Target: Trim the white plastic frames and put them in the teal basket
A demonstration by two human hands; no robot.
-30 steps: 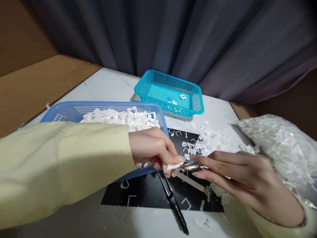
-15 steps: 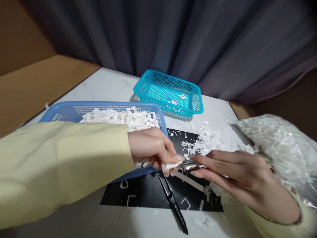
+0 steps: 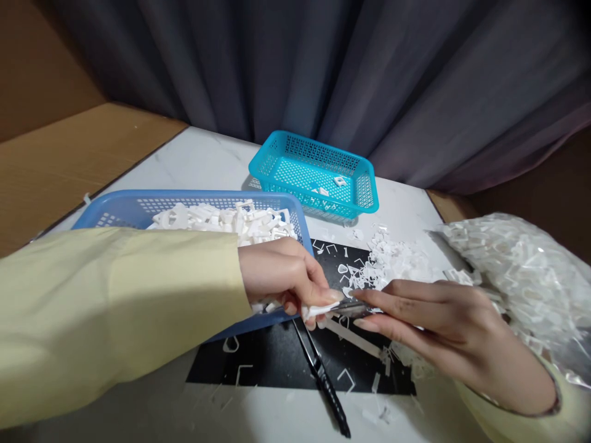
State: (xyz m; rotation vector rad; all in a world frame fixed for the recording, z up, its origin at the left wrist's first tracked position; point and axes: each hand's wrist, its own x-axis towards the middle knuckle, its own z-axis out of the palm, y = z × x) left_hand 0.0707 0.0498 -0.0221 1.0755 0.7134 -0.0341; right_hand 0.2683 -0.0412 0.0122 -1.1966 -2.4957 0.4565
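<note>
My left hand (image 3: 295,277) pinches a small white plastic piece (image 3: 321,309) between thumb and fingers, over the near right corner of the blue basket. My right hand (image 3: 452,332) is closed on a metal tool (image 3: 353,307), whose tip touches the white piece; most of the tool is hidden by the fingers. Below the hands lies a black mat (image 3: 272,360) with thin white scraps on it. A black-handled tool (image 3: 327,387) rests across the mat's front edge.
The blue basket (image 3: 302,231) at left is heaped with white pieces. Behind stands a turquoise basket (image 3: 314,141) holding a few white pieces. A pile of white scraps (image 3: 401,258) lies right of centre. At far right sits a clear bag (image 3: 530,264) full of white pieces.
</note>
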